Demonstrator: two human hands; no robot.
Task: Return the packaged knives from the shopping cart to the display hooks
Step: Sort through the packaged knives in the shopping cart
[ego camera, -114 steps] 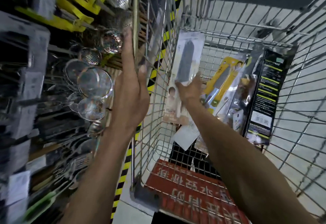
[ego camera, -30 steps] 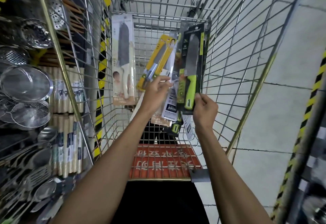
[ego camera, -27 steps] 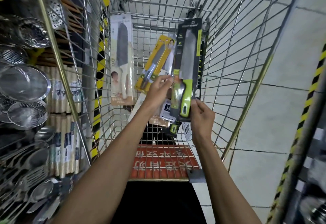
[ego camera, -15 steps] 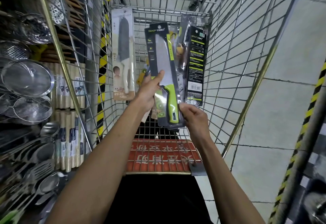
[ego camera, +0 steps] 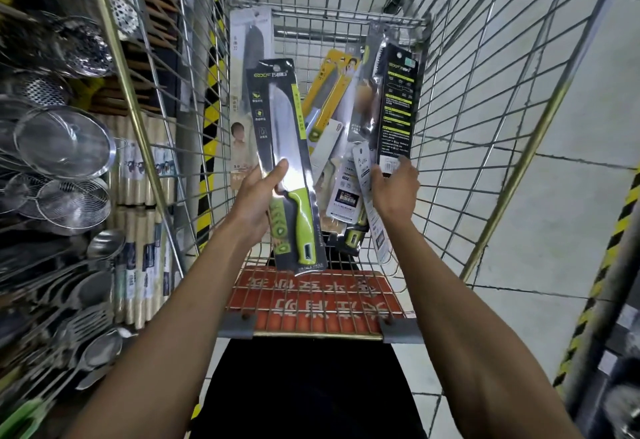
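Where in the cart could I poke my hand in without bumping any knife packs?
The roomiest gap in the shopping cart is on the right, between the black pack and the right wire wall. It is crowded in the middle, where the yellow pack, the white pack and others overlap behind the green-handled knife pack.
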